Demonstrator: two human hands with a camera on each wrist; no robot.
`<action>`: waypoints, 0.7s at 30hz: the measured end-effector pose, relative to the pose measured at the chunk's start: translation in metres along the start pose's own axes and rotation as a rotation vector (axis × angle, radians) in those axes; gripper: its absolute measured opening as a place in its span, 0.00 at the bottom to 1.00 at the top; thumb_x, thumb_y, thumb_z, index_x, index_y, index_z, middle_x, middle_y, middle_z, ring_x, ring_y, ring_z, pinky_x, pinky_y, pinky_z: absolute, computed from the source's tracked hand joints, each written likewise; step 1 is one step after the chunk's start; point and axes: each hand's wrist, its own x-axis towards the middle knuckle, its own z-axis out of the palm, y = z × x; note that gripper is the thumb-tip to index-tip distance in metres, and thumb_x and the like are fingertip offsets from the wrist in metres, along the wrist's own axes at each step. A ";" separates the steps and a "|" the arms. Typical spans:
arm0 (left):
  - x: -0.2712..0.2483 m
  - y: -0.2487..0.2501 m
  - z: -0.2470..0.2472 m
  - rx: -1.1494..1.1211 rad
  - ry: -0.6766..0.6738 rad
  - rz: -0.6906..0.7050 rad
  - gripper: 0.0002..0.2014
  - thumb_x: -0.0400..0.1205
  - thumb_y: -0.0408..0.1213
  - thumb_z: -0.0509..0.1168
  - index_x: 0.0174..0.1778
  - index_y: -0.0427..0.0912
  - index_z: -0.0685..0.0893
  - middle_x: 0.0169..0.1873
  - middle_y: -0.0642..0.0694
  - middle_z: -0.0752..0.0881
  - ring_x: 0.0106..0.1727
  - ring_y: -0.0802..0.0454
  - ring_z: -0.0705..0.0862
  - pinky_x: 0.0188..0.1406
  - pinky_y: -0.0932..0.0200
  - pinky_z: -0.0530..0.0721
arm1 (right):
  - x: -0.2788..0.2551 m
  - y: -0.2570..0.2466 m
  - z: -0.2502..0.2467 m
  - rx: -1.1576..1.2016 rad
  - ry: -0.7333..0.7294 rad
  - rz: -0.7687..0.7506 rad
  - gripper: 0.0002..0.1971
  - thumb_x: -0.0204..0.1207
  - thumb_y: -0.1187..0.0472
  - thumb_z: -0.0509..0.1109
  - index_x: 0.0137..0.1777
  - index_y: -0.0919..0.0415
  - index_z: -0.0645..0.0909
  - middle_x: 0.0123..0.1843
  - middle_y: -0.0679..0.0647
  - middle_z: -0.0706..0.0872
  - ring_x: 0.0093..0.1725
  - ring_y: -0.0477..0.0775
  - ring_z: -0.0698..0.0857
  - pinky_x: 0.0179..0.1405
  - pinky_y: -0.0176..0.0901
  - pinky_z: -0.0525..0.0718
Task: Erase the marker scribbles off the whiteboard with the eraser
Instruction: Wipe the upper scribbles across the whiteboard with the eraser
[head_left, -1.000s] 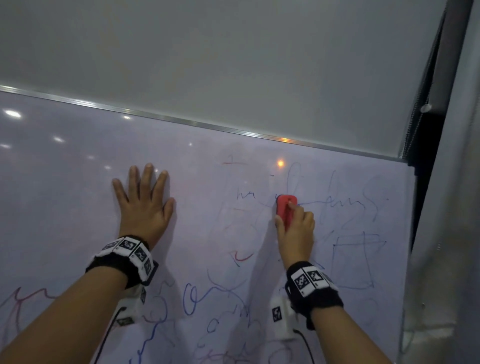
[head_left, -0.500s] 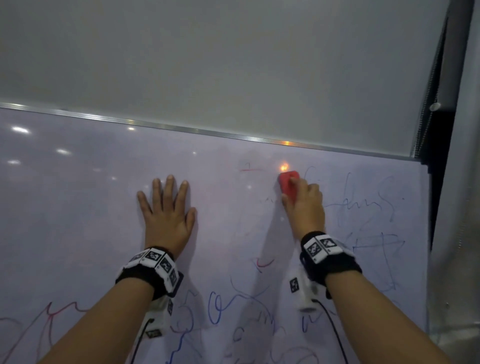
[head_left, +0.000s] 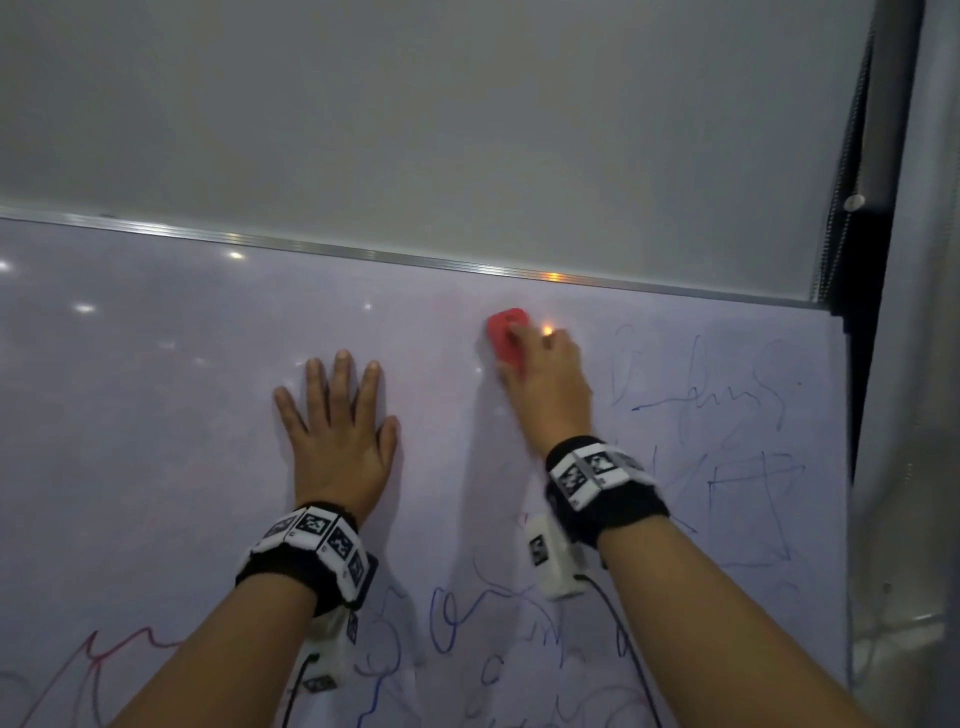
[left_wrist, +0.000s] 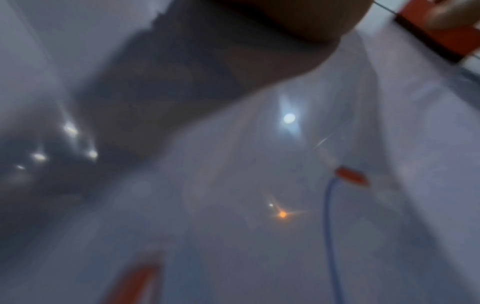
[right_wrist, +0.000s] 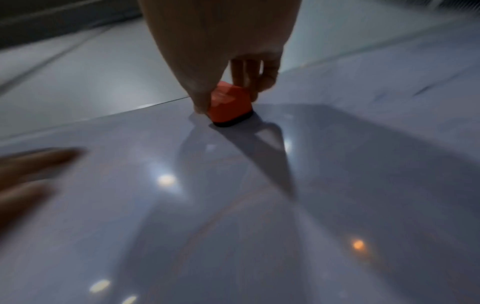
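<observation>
Red eraser (head_left: 506, 332); blue, red scribbles (head_left: 701, 405).

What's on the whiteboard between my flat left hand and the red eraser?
Nothing but wiped board: in the head view the stretch from the left hand to the eraser is bare whiteboard, no marker scribbles.

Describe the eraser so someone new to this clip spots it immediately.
Start at the whiteboard's metal top edge. Just below it, right of the flat left hand, the right hand grips the eraser. It is the only solid red block there; everything else coloured is thin scribble.
</observation>
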 end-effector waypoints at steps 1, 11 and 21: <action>0.000 0.000 0.000 0.004 -0.004 -0.002 0.29 0.81 0.48 0.49 0.78 0.40 0.62 0.77 0.32 0.64 0.77 0.32 0.55 0.75 0.38 0.35 | 0.004 0.015 -0.005 0.030 0.036 0.103 0.23 0.79 0.52 0.64 0.73 0.54 0.69 0.63 0.63 0.72 0.62 0.64 0.72 0.54 0.55 0.76; 0.000 0.001 -0.005 0.027 -0.037 -0.011 0.29 0.81 0.48 0.49 0.77 0.40 0.63 0.76 0.31 0.64 0.77 0.33 0.55 0.75 0.39 0.34 | -0.036 -0.011 0.019 0.024 0.007 -0.125 0.23 0.77 0.56 0.67 0.72 0.58 0.72 0.57 0.65 0.75 0.55 0.64 0.74 0.48 0.55 0.77; 0.001 0.001 -0.007 0.054 -0.073 -0.011 0.29 0.82 0.48 0.48 0.79 0.39 0.60 0.78 0.35 0.62 0.78 0.32 0.54 0.75 0.42 0.30 | -0.040 0.056 0.007 0.025 0.051 0.112 0.21 0.79 0.54 0.65 0.70 0.59 0.71 0.57 0.64 0.75 0.56 0.65 0.75 0.45 0.55 0.79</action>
